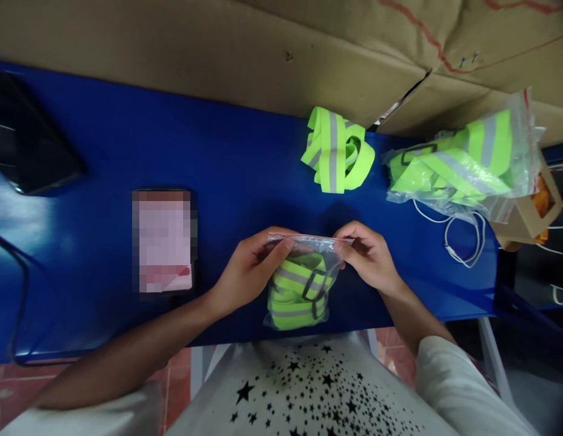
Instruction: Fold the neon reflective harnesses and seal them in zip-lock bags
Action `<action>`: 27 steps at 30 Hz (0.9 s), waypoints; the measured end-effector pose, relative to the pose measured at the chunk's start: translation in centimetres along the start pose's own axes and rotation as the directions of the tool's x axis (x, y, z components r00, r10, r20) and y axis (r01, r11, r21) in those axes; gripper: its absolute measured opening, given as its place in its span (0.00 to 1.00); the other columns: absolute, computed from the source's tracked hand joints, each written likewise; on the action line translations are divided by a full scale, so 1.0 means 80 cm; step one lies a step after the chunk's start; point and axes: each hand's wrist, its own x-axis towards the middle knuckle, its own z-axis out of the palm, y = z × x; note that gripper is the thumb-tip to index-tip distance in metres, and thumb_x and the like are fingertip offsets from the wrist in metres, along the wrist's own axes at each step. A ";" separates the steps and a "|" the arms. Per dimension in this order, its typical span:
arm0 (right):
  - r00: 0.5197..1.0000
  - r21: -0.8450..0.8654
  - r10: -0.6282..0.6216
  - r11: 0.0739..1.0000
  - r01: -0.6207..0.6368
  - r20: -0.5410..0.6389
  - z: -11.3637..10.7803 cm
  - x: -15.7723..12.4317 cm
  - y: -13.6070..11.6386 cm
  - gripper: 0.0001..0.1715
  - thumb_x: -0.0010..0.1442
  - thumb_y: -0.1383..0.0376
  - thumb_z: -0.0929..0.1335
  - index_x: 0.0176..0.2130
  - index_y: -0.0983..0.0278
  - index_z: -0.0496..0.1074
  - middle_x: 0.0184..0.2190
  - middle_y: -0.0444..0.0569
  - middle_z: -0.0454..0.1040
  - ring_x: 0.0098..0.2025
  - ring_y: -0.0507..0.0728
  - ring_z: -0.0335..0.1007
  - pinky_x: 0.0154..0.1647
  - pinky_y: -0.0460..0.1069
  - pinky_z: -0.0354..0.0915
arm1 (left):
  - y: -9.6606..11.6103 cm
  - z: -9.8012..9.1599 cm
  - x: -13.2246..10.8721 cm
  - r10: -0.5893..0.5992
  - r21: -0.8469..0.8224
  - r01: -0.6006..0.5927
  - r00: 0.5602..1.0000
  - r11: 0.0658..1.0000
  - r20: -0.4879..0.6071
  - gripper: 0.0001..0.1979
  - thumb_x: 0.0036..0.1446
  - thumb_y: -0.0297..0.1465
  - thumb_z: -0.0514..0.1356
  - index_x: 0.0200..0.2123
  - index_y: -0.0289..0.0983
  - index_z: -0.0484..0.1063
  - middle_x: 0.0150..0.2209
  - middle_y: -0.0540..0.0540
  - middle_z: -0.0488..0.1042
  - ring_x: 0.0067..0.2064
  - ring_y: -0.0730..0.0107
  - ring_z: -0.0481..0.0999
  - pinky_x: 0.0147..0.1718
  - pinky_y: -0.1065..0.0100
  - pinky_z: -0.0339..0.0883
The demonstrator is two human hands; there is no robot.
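A clear zip bag point(324, 245) hangs between my hands near the table's front edge. Inside it lies a folded neon-yellow reflective strap point(293, 293) with a grey stripe and a black buckle point(314, 284). My left hand point(251, 266) pinches the bag's top left, thumb on the near side. The top right corner is pinched by my right hand point(367, 254). The bag's top edge is stretched straight between them, with a red line along it. Beyond my hands, a loose reflective strap point(333, 151) lies loosely coiled on the blue table point(226, 157).
Bagged reflective straps point(463, 160) are piled at the right, by a white cable point(465, 245) and a small cardboard box point(526, 221). Large cardboard boxes point(194, 54) line the back. A phone with a blurred screen point(163, 242) and a black device point(31, 139) lie left.
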 end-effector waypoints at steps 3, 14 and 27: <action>0.998 -0.085 -0.036 0.996 0.032 -0.053 0.002 -0.001 -0.002 0.10 0.64 0.59 0.74 0.35 0.62 0.73 0.29 0.42 0.73 0.25 0.47 0.67 0.24 0.43 0.65 | 0.002 0.000 -0.002 -0.014 0.039 0.014 1.000 0.999 -0.001 0.13 0.68 0.40 0.62 0.45 0.37 0.82 0.44 0.44 0.84 0.43 0.65 0.83 0.41 0.71 0.76; 0.995 -0.206 -0.082 0.974 0.092 0.059 0.006 -0.004 -0.009 0.06 0.66 0.62 0.72 0.38 0.62 0.72 0.30 0.41 0.72 0.27 0.47 0.63 0.28 0.44 0.59 | -0.003 0.002 -0.007 -0.032 0.033 0.030 0.996 0.999 0.087 0.14 0.70 0.40 0.60 0.47 0.37 0.81 0.43 0.45 0.84 0.41 0.68 0.82 0.39 0.74 0.75; 0.987 -0.271 -0.047 0.959 0.088 0.155 0.010 -0.005 -0.017 0.03 0.64 0.67 0.71 0.37 0.62 0.71 0.29 0.40 0.71 0.27 0.47 0.64 0.28 0.44 0.59 | -0.008 0.007 -0.008 -0.004 0.131 -0.022 0.981 0.991 0.196 0.16 0.72 0.39 0.57 0.52 0.38 0.80 0.44 0.45 0.84 0.39 0.70 0.81 0.35 0.73 0.71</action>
